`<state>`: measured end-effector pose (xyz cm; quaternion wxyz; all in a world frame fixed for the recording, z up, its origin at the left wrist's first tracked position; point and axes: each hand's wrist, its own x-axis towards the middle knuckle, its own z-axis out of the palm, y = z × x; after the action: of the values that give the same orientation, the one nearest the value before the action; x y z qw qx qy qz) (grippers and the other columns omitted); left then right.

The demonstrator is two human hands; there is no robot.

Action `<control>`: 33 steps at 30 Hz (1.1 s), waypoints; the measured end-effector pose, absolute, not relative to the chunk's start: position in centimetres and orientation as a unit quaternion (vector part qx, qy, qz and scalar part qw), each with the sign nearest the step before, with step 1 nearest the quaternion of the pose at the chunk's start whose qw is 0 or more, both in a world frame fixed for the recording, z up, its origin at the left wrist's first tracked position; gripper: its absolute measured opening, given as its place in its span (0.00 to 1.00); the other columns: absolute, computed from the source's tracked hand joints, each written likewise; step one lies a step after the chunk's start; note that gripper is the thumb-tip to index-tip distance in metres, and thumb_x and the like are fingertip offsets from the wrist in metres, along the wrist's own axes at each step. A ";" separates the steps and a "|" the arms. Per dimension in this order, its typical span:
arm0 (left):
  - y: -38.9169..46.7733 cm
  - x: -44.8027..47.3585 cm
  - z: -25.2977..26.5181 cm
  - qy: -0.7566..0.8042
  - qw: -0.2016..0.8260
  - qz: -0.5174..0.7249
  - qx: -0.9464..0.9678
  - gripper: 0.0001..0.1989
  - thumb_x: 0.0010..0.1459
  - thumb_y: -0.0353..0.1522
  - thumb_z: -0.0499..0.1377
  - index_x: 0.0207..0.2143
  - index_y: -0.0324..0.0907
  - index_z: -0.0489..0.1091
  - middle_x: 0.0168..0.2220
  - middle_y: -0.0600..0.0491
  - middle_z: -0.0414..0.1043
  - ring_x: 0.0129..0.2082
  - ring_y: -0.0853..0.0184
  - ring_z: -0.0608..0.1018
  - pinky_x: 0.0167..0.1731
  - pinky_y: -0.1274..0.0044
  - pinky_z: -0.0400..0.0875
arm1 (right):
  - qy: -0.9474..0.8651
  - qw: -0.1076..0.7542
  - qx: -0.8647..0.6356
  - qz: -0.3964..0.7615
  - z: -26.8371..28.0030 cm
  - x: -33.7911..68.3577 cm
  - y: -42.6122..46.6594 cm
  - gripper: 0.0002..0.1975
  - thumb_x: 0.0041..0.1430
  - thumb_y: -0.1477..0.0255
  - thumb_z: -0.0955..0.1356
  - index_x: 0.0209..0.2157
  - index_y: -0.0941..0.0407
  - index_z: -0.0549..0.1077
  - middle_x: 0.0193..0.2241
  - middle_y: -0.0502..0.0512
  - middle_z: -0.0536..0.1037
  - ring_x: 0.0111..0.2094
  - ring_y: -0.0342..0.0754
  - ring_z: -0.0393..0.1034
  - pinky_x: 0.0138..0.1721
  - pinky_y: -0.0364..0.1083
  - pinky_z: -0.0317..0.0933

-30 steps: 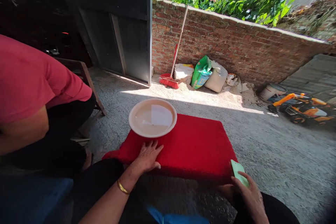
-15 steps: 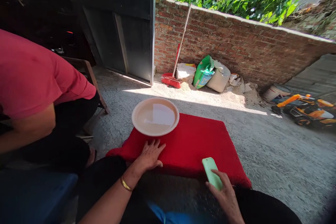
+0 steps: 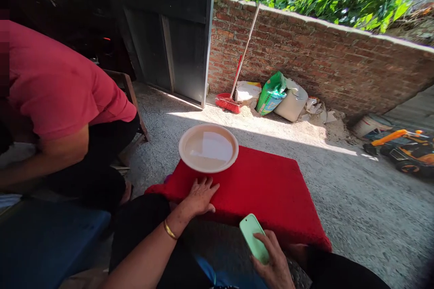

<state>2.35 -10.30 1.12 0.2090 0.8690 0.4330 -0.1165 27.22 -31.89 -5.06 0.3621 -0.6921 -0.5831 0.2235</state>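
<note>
My left hand (image 3: pixel 202 196) lies flat with its fingers spread on a red cloth (image 3: pixel 267 180). This cloth covers a low, table-like surface in front of my knees. Just beyond my fingertips stands a wide, pale basin (image 3: pixel 183 156) of water, near the cloth's far left corner. My right hand (image 3: pixel 273 255) is closed around a pale green, flat oblong object (image 3: pixel 252 231) with rounded ends and a small hole near its far end. It is held over the near edge of the cloth, above my lap. Its underside is hidden, so its kind is unclear.
A person in a red shirt (image 3: pixel 68 86) bends forward close at my left, beside a blue surface (image 3: pixel 50 235). Beyond the basin are a dark metal door (image 3: pixel 186 45), a broom (image 3: pixel 228 104), sacks (image 3: pixel 271 92) and a brick wall (image 3: pixel 305 49). A toy digger (image 3: pixel 412 153) stands right.
My right hand has drawn the pale green object left and toward me, off the cloth's top. My left hand stays flat on the cloth. The view has swung slightly left.
</note>
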 end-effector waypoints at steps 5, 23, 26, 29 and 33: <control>-10.2 2.5 1.4 0.432 0.225 -0.113 0.866 0.47 0.52 0.43 0.68 0.70 0.46 0.52 0.72 0.37 0.46 0.71 0.44 0.49 0.66 0.47 0.43 | -0.338 0.408 -0.843 0.093 -5.1 33.2 -32.0 0.30 0.43 0.43 0.70 0.41 0.50 0.75 0.39 0.56 0.73 0.43 0.61 0.71 0.48 0.57 0.67; -10.2 2.6 2.0 0.432 0.231 -0.118 0.864 0.47 0.53 0.43 0.68 0.70 0.46 0.51 0.72 0.38 0.45 0.72 0.45 0.48 0.66 0.49 0.43 | -0.377 0.434 -0.815 0.071 -6.8 30.7 -30.7 0.36 0.45 0.37 0.69 0.40 0.54 0.75 0.37 0.57 0.72 0.42 0.60 0.70 0.45 0.57 0.67; -10.3 2.6 2.1 0.432 0.225 -0.120 0.865 0.47 0.53 0.43 0.68 0.70 0.45 0.52 0.72 0.38 0.45 0.71 0.45 0.49 0.66 0.49 0.43 | -0.503 0.405 -0.746 0.161 -6.9 27.7 -30.9 0.23 0.53 0.48 0.70 0.41 0.50 0.76 0.40 0.55 0.73 0.42 0.55 0.72 0.44 0.52 0.68; -10.2 2.6 2.0 0.433 0.224 -0.120 0.865 0.47 0.53 0.44 0.68 0.70 0.46 0.52 0.72 0.38 0.46 0.71 0.44 0.49 0.66 0.48 0.44 | -0.574 0.383 -0.686 0.229 -6.6 26.4 -31.1 0.15 0.56 0.56 0.71 0.42 0.48 0.77 0.44 0.54 0.73 0.45 0.53 0.72 0.44 0.48 0.69; -10.2 2.7 2.0 0.431 0.223 -0.114 0.867 0.47 0.53 0.44 0.68 0.70 0.47 0.53 0.72 0.38 0.47 0.71 0.44 0.50 0.66 0.48 0.45 | -0.462 0.461 -0.749 0.118 -6.7 29.2 -31.0 0.24 0.53 0.48 0.72 0.42 0.52 0.75 0.41 0.56 0.73 0.44 0.56 0.71 0.48 0.54 0.66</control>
<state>2.67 -10.22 1.97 0.2232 0.8670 0.4306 -0.1143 29.18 -31.01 -6.73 0.4605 -0.7490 -0.4616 0.1175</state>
